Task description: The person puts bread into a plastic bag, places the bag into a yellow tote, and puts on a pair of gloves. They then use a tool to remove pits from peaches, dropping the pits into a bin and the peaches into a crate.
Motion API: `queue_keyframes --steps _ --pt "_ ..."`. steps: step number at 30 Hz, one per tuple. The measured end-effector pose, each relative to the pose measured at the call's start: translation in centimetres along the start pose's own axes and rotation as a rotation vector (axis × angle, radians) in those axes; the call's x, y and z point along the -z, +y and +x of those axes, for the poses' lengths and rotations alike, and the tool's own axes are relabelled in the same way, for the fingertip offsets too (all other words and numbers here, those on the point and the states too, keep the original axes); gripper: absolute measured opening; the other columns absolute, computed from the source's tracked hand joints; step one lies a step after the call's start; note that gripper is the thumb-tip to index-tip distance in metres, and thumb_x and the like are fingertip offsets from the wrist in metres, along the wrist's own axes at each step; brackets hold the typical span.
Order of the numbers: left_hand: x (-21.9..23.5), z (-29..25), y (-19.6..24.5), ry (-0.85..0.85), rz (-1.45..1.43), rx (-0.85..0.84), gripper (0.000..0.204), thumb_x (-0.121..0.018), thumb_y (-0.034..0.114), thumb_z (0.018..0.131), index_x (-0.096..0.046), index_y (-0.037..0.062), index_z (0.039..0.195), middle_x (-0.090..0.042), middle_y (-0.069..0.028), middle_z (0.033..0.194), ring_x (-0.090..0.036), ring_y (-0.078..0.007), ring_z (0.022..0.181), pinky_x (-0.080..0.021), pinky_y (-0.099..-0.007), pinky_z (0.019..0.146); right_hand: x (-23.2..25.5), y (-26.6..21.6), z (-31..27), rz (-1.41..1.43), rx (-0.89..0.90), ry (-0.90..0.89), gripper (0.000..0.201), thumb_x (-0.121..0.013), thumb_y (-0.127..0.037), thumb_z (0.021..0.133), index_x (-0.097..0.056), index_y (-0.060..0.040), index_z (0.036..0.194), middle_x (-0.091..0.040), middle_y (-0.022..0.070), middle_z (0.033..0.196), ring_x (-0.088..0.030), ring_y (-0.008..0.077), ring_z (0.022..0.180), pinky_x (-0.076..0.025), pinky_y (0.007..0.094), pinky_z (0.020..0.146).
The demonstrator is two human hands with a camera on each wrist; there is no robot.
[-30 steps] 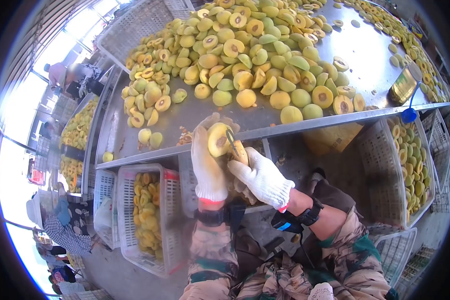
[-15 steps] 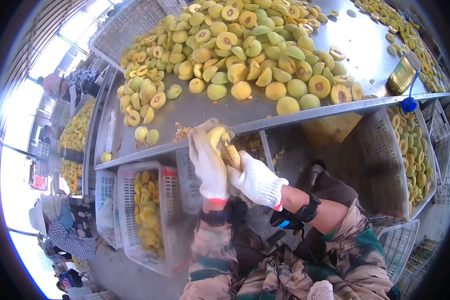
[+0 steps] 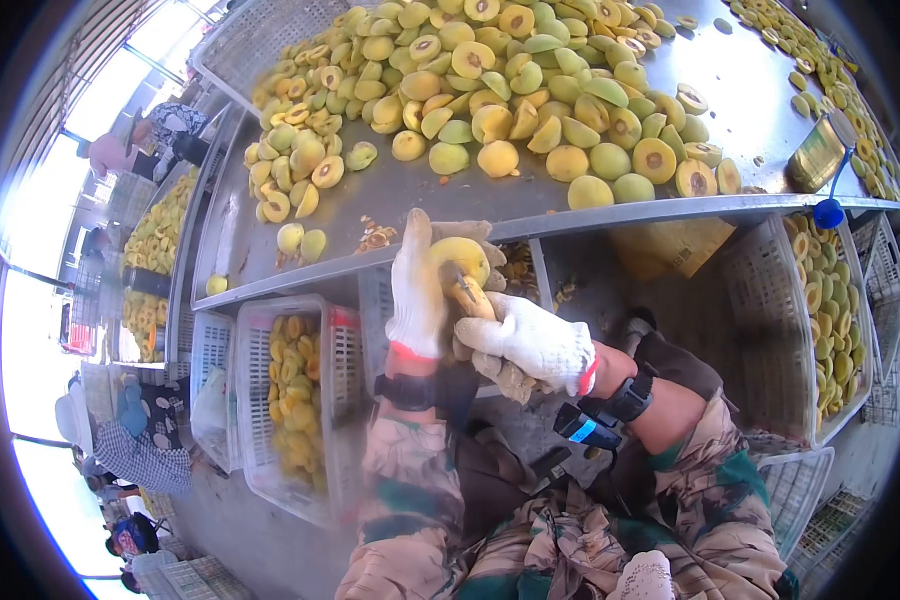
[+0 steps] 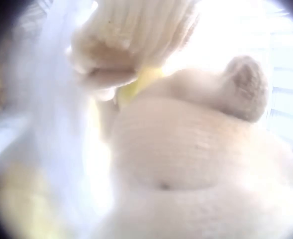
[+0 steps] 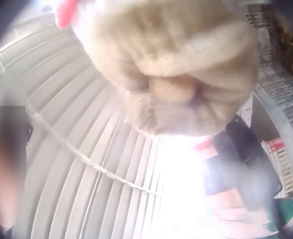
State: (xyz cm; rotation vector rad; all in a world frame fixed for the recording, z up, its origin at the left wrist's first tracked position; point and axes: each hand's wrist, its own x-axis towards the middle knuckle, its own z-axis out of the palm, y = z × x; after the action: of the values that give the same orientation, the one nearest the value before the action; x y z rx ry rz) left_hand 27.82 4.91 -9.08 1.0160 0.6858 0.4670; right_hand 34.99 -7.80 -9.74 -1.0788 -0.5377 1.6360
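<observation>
In the head view my gloved left hand [image 3: 416, 295] holds a yellow peach half [image 3: 462, 254] just in front of the table edge, thumb upright beside it. My gloved right hand [image 3: 535, 345] grips the wooden handle of a pitting knife [image 3: 473, 297]. Its metal end meets the peach and is mostly hidden there. The right wrist view shows the rounded handle end [image 5: 172, 89] poking out of the curled glove. A blurred bit of yellow fruit [image 4: 144, 82] shows behind the glove in the left wrist view.
A heap of peach halves [image 3: 530, 90] covers much of the metal table [image 3: 390, 180]. Scraps [image 3: 375, 236] lie near its edge. Crates of fruit stand below left [image 3: 342, 400] and right [image 3: 770, 320]. A jar [image 3: 820, 155] sits at the right; people work at far left.
The peach half has turned from showing its cut face to showing more of its rounded side, and the knife's metal end has gone into it. Both hands stay close together.
</observation>
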Motion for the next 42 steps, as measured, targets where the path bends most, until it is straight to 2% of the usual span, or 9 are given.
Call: queue_keyframes --steps 11,19,22,25,27,29,32,35,42 --pt "0.8 -0.6 0.5 -0.080 -0.092 0.152 0.060 -0.035 0.050 0.099 -0.061 -0.0047 0.100 -0.064 -0.0197 0.077 -0.060 -0.0250 0.058 -0.051 -0.0337 0.054 -0.4 0.3 -0.3 -0.111 -0.012 -0.056 0.028 -0.059 -0.030 0.086 -0.058 -0.0026 0.092 -0.054 0.0003 0.065 -0.051 0.0090 0.046 -0.041 0.0229 0.042" --pt "2.7 -2.6 1.3 -0.032 -0.023 0.050 0.067 -0.032 0.055 0.098 -0.062 -0.0042 0.100 -0.065 -0.0182 0.079 -0.061 -0.0227 0.061 -0.052 -0.0319 0.057 -0.5 1.9 0.8 0.587 -0.170 -0.488 0.013 -0.057 -0.017 0.094 -0.056 -0.0045 0.098 -0.051 -0.0042 0.067 -0.045 0.0049 0.046 -0.035 0.0201 0.039" --pt "3.8 -3.5 1.4 0.036 -0.154 0.129 0.066 -0.031 0.054 0.099 -0.063 -0.0039 0.102 -0.066 -0.0168 0.079 -0.061 -0.0230 0.062 -0.052 -0.0315 0.058 -1.7 1.9 1.4 0.474 -0.174 -0.350 0.015 -0.058 -0.019 0.094 -0.056 -0.0044 0.098 -0.055 -0.0019 0.071 -0.049 0.0054 0.049 -0.036 0.0203 0.040" --pt "8.2 -3.2 0.0 0.376 -0.112 -0.206 0.064 -0.029 0.050 0.100 -0.063 -0.0039 0.102 -0.067 -0.0164 0.082 -0.065 -0.0220 0.069 -0.052 -0.0307 0.058 -1.8 1.6 1.3 0.273 -0.126 -0.340 0.021 -0.060 -0.024 0.093 -0.056 -0.0033 0.090 -0.050 -0.0020 0.062 -0.044 0.0064 0.043 -0.035 0.0204 0.038" --pt "12.5 -5.9 1.9 0.615 0.075 -0.265 0.059 -0.031 0.044 0.100 -0.065 -0.0042 0.101 -0.068 -0.0137 0.079 -0.067 -0.0209 0.073 -0.052 -0.0289 0.069 -2.1 0.5 1.1 0.018 -0.109 -0.168 0.023 -0.061 -0.025 0.091 -0.056 -0.0029 0.086 -0.047 -0.0024 0.056 -0.041 0.0076 0.037 -0.032 0.0216 0.034" --pt "19.7 -7.4 2.7 0.908 0.862 -0.264 0.053 -0.041 0.046 0.095 -0.065 0.0027 0.111 -0.069 -0.0172 0.095 -0.064 -0.0284 0.096 -0.047 -0.0381 0.087 -1.3 1.5 1.7 -0.124 -0.181 -0.082 0.023 -0.059 -0.025 0.088 -0.057 -0.0027 0.087 -0.046 -0.0022 0.056 -0.040 0.0067 0.037 -0.031 0.0217 0.033" --pt "19.4 -7.6 6.9 1.082 1.604 -0.134 0.052 -0.058 0.044 0.086 -0.059 0.0082 0.123 -0.059 -0.0182 0.123 -0.055 -0.0344 0.113 -0.041 -0.0420 0.097 -1.0 2.5 2.4 -0.194 -0.327 -0.088 0.022 -0.058 -0.026 0.087 -0.056 -0.0040 0.089 -0.048 -0.0024 0.059 -0.039 0.0056 0.038 -0.032 0.0209 0.033" --pt "21.7 -1.7 9.7 0.903 1.598 -0.424 0.056 -0.061 0.044 0.084 -0.055 0.0096 0.128 -0.058 -0.0185 0.124 -0.053 -0.0348 0.116 -0.041 -0.0430 0.099 -1.1 2.3 2.6 -0.299 -0.283 -0.069 0.022 -0.057 -0.027 0.088 -0.056 -0.0045 0.088 -0.049 -0.0022 0.060 -0.041 0.0058 0.040 -0.035 0.0208 0.035" --pt "20.7 14.8 14.6 0.630 1.570 0.007 0.059 -0.057 0.050 0.085 -0.058 0.0049 0.124 -0.061 -0.0190 0.121 -0.056 -0.0338 0.115 -0.044 -0.0396 0.097 -0.4 1.2 2.9 -0.379 -0.304 0.016 0.023 -0.057 -0.027 0.090 -0.055 -0.0037 0.091 -0.054 0.0022 0.063 -0.049 0.0101 0.044 -0.040 0.0242 0.040"
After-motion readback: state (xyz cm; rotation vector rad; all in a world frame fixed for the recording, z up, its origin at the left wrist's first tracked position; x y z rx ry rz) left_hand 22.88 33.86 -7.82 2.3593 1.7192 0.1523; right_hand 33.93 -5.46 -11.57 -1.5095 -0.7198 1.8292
